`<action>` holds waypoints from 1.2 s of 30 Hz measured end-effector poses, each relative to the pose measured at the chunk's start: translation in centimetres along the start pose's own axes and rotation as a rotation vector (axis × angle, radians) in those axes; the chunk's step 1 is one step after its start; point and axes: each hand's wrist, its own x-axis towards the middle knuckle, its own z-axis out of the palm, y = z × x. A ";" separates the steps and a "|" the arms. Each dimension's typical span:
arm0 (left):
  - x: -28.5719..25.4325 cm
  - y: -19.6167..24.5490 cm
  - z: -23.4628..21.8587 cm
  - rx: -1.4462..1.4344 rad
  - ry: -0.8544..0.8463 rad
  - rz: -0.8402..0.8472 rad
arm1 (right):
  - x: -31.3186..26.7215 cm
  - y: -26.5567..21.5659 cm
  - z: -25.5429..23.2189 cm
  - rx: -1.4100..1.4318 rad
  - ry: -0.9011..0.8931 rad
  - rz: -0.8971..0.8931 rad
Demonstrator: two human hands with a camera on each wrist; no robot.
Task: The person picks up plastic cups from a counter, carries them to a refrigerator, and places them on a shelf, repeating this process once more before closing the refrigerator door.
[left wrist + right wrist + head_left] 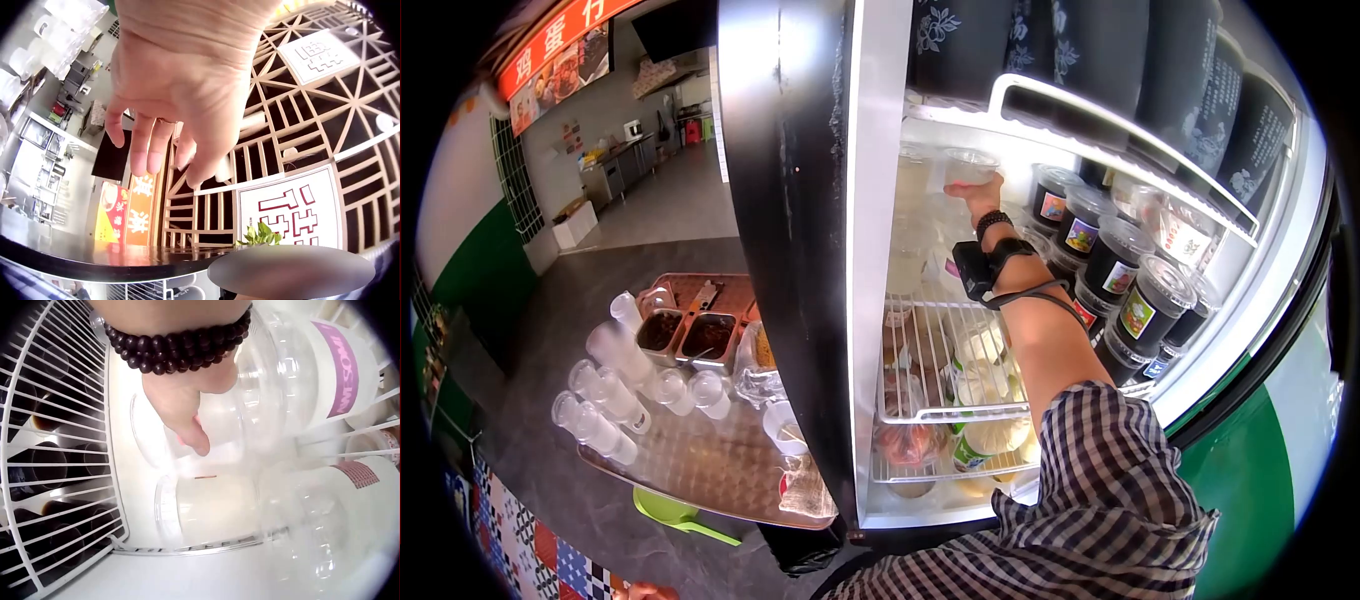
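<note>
Your right hand (pixel 978 192) reaches deep into open fridge (pixel 880 300), fingers wrapped round clear lidded cup (pixel 968 166) on far upper shelf, beside row of dark-lidded cups (pixel 1120 270). Left hand (pixel 181 106) hangs free, fingers loosely spread, holding nothing. Cup looks thin plastic, light, likely cold and slick: grip mid-wall, squeeze gently, keep upright.

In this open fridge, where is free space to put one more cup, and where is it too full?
The right hand holds a clear cup at the top shelf, where pale cups already stand close together. The door rack is full of dark lidded cups. The wire shelf shows a bare patch behind its bottles. Outside, the steel table has bare metal at its front edge.
</note>
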 end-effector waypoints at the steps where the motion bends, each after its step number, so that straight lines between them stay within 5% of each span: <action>1: 0.2 0.0 0.3 0.022 0.001 -0.006 | 0.1 0.2 0.0 -0.034 -0.009 0.010; 10: 0.5 -0.9 2.0 0.002 -0.061 -0.016 | 0.9 0.3 0.2 -0.278 0.006 0.064; 14: 1.4 -0.9 1.9 -0.025 -0.059 -0.032 | 0.5 -1.0 -1.8 -0.260 -0.047 0.128; 15: 1.4 -2.4 0.8 -0.047 -0.043 -0.011 | 0.5 -1.2 -2.5 -0.075 -0.037 0.135; 16: 1.4 -3.6 -0.1 -0.070 -0.026 0.012 | -0.8 -2.3 -4.1 -0.093 -0.162 0.017; 18: 2.3 -4.1 -0.6 -0.075 -0.094 -0.055 | -8.2 -10.9 -5.6 0.013 -0.059 0.142; 19: 2.9 -4.0 -0.5 -0.174 -0.100 -0.059 | -6.8 -9.3 -7.1 0.062 -0.055 0.113; 21: 3.8 -4.2 -1.2 -0.241 -0.083 -0.068 | -14.2 -13.2 -9.4 0.496 -0.225 -0.041; 24: 2.7 -4.4 -5.0 -0.277 -0.066 -0.034 | -29.5 -20.0 -9.3 0.467 -0.225 -0.102; 25: 1.8 -3.6 -6.0 -0.246 -0.005 -0.048 | -31.7 -18.6 -10.7 0.560 -0.260 -0.100; 27: -0.8 -1.9 -7.9 -0.209 0.133 -0.097 | -37.4 -15.4 -10.4 0.718 -0.626 -0.203; 30: -4.1 0.8 -11.6 -0.169 0.317 -0.164 | -45.5 -11.4 -4.6 0.411 -1.039 -0.356; 34: -7.2 5.2 -19.8 0.015 0.665 -0.179 | -57.0 -9.2 7.3 0.690 -1.234 0.455; 36: -9.7 7.1 -25.0 0.129 0.850 -0.120 | -62.6 -9.6 13.3 0.692 -1.477 0.591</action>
